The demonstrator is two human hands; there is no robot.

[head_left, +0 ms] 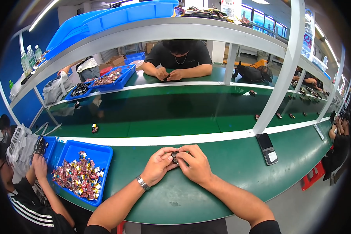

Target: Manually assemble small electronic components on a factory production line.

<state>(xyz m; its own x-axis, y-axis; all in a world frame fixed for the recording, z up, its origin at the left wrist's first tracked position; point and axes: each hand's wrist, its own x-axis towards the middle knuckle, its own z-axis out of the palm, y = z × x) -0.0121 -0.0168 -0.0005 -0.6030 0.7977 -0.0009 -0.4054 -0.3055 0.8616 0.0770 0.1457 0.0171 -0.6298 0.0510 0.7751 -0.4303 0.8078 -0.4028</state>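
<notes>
Hands: two, the wearer's own, meeting in front over the table (222,187); a metal watch (142,183) is on the left wrist.
Left hand (158,165): fingers and thumb curled narrow, holding the dark part.
Right hand (195,163): thumb and fingertips pinched on the same part from the other side.
Dark part (175,157): one, small, between the fingertips of both hands, partly hidden by them.
Near tray (96,150): one, blue, on the table to the left of the hands.
Loose parts (80,175): a heap in that tray, red, yellow and white, too many to count.
Phone (267,149): one, dark with a white patch, lying on the table to the right.
Belt (152,109): one, dark green, beyond the table's white edge; small pieces lie spaced along it, the far right ones too small to count.
Bottles (30,56): three, clear, standing at upper left.
Co-workers: one opposite (179,58), head bowed, hands together; one at lower left (31,202), striped sleeve; others at far right.
</notes>
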